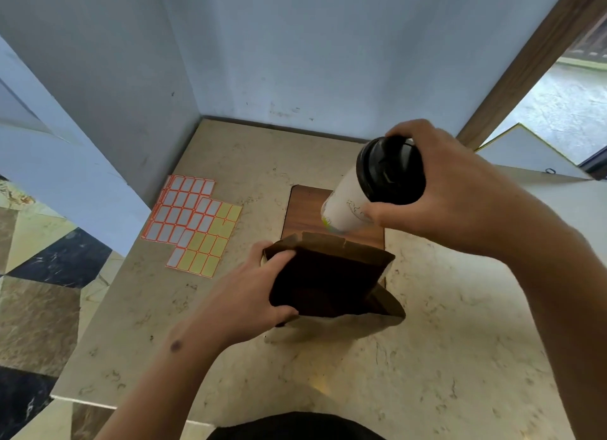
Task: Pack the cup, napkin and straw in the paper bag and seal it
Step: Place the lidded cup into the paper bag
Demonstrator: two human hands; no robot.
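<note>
Now R hand [460, 189] tilts cup [348, 206] over open bag [328, 282].

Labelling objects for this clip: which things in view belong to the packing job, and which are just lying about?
In the job:
- white paper cup with black lid, in the right hand grip
- open brown paper bag, held open by the left hand
- orange-bordered sticker sheets, probably for sealing

Lying about:
- dark wooden board under the bag
- beige marble counter

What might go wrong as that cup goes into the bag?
The cup hangs tilted above the paper bag, held near its black lid by the right hand; if the lid is loose, it might pop off or leak. The left hand props only one side of the mouth, so the cup's base could catch the far rim and crumple it.
</note>
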